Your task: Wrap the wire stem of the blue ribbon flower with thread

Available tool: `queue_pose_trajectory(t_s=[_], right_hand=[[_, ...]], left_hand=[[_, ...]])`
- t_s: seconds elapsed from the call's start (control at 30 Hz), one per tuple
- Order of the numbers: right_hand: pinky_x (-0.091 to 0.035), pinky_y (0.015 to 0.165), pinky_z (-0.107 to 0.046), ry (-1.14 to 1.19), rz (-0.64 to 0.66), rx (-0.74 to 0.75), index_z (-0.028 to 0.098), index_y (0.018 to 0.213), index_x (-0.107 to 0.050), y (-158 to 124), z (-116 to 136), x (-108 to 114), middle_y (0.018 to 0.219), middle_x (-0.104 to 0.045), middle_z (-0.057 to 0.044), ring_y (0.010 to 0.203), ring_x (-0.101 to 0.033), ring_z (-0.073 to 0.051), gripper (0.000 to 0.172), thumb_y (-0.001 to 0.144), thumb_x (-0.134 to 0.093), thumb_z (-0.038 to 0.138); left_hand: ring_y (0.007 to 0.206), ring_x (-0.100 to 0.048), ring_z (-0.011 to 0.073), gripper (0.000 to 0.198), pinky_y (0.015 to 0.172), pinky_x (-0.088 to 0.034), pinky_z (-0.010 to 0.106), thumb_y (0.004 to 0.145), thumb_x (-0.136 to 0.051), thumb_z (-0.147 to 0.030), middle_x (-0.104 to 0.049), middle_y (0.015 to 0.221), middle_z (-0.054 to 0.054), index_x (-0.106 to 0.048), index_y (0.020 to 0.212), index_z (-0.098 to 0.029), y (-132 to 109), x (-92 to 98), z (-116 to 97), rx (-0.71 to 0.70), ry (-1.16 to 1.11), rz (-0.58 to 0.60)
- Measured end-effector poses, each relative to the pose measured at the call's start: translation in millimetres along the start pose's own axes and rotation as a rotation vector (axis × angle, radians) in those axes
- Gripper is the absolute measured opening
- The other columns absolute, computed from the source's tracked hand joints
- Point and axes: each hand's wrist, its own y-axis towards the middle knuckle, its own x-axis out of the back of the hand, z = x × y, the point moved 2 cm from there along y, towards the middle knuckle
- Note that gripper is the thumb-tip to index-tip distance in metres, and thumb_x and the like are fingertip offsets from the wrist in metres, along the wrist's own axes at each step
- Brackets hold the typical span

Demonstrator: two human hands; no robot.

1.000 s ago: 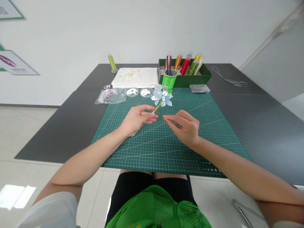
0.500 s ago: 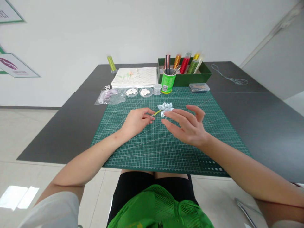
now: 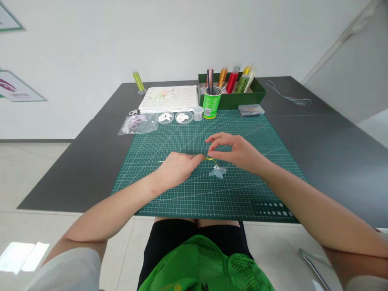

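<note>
A pale blue fabric flower point(image 3: 217, 172) hangs face-down over the green cutting mat, its yellow-green stem point(image 3: 212, 159) curving down to it. My left hand point(image 3: 181, 166) is closed around the stem, back of the hand upward; a thin white end point(image 3: 161, 161) sticks out on its left side. Just above the stem, to the right, is my right hand point(image 3: 232, 148). Its thumb and one fingertip come together beside the left fingertips, with another finger held out above. Whether anything lies in that pinch is too small to make out.
The cutting mat point(image 3: 182, 200) covers the middle of the black table. Along its back edge stand a plastic bag point(image 3: 141, 123), two dishes of white pieces, a small jar point(image 3: 198, 113), a green can point(image 3: 211, 103) and a clear case point(image 3: 251, 110). Behind are a white board point(image 3: 184, 97) and a green box point(image 3: 254, 98).
My left hand has turned over and come nearer me with the stem. The flower has swung from upright to hanging, and my right hand's spread fingers have closed in beside the left fingertips.
</note>
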Motion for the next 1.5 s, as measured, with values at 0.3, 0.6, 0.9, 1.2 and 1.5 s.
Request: queue_pose_trajectory(t_s=[0.3, 0.6, 0.9, 1.2, 1.5], right_hand=[[-0.055, 0.079, -0.033, 0.494, 0.177, -0.302, 0.022, 0.078, -0.08, 13, -29, 6, 0.104, -0.079, -0.006, 0.089, -0.071, -0.019, 0.018, 0.075, -0.085, 0.039], [-0.051, 0.061, -0.027, 0.618, -0.007, -0.172, 0.021, 0.074, -0.075, 6, -13, -15, 0.071, -0.073, -0.001, 0.064, -0.063, -0.014, 0.031, 0.071, -0.089, 0.048], [-0.06, 0.084, -0.04, 0.422, -0.284, -0.026, 0.025, 0.076, -0.079, -4, -1, -29, 0.08, -0.078, -0.001, 0.078, -0.072, -0.021, 0.027, 0.073, -0.088, 0.051], [-0.061, 0.086, -0.041, 0.427, -0.377, 0.007, 0.024, 0.089, -0.079, -6, -7, -38, 0.094, -0.08, -0.003, 0.09, -0.074, -0.023, 0.023, 0.077, -0.085, 0.043], [-0.059, 0.086, -0.041, 0.437, -0.461, -0.022, 0.023, 0.088, -0.075, -5, -11, -40, 0.092, -0.079, -0.002, 0.087, -0.073, -0.022, 0.031, 0.071, -0.089, 0.044]], left_hand=[[0.076, -0.074, 0.0135, 0.031, 0.063, -0.044, 0.021, 0.108, -0.046, -0.031, -0.082, 0.099, 0.0, -0.07, 0.127, -0.026, 0, 6.4, 8, 0.054, -0.357, -0.178], [0.09, -0.079, 0.0158, 0.023, 0.084, -0.062, 0.024, 0.098, -0.064, -0.03, -0.082, 0.102, 0.003, -0.075, 0.117, -0.022, 2, 8.5, 7, 0.294, -0.982, -0.345], [0.085, -0.08, 0.0158, 0.021, 0.082, -0.064, 0.026, 0.098, -0.065, -0.028, -0.083, 0.1, 0.001, -0.075, 0.116, -0.023, 1, 2.1, 5, 0.374, -0.967, -0.434], [0.086, -0.08, 0.0166, 0.022, 0.083, -0.064, 0.028, 0.097, -0.064, -0.026, -0.083, 0.101, 0.002, -0.074, 0.117, -0.023, 2, -0.7, 4, 0.416, -0.992, -0.444], [0.084, -0.08, 0.0157, 0.022, 0.081, -0.065, 0.026, 0.094, -0.064, -0.019, -0.083, 0.1, 0.003, -0.074, 0.114, -0.02, 4, 1.2, -2, 0.463, -1.176, -0.395]])
